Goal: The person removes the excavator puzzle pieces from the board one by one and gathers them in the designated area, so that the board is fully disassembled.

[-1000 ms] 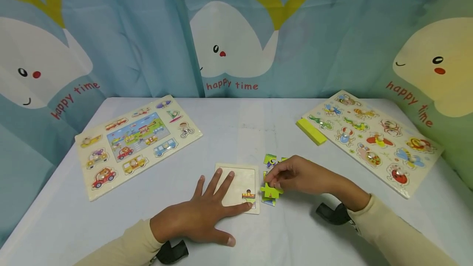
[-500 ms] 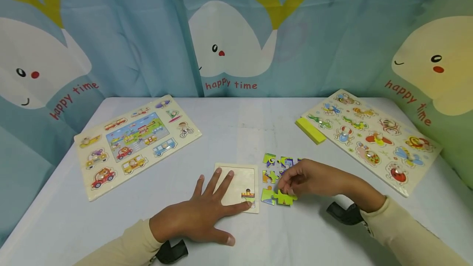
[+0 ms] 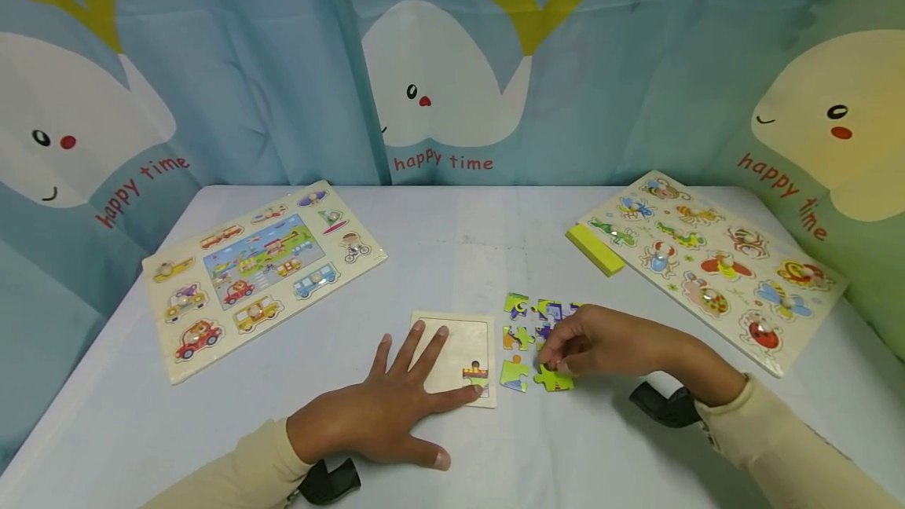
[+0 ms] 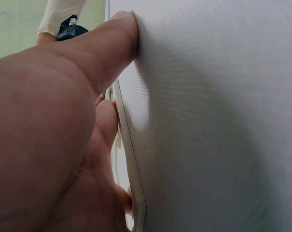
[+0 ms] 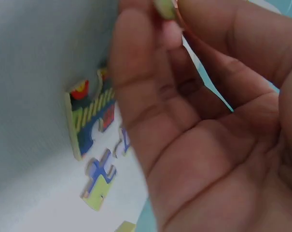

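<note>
My left hand (image 3: 385,415) lies spread on the square wooden puzzle tray (image 3: 456,336), its fingers straight. In the left wrist view its thumb (image 4: 112,46) rests on the white tabletop beside the tray edge. One striped jigsaw piece (image 3: 475,372) sits in the tray's lower right corner, partly under the index finger. To the right, my right hand (image 3: 611,344) pinches a green jigsaw piece (image 3: 555,379) low over the table; in the right wrist view only a small bit of the green piece (image 5: 166,8) shows between thumb and fingers. Several loose pieces, among them a green one (image 3: 514,374), lie beside it, some hidden by the hand.
A vehicle puzzle board (image 3: 339,273) lies at the back left. An insect puzzle board (image 3: 707,265) lies at the back right, a yellow block (image 3: 595,250) against its left edge. A whale-print curtain (image 3: 452,163) hangs behind the table.
My right hand has moved to the right with the green piece, from over the left column of loose pieces to beside it, uncovering pieces there. The left hand has stayed in place.
</note>
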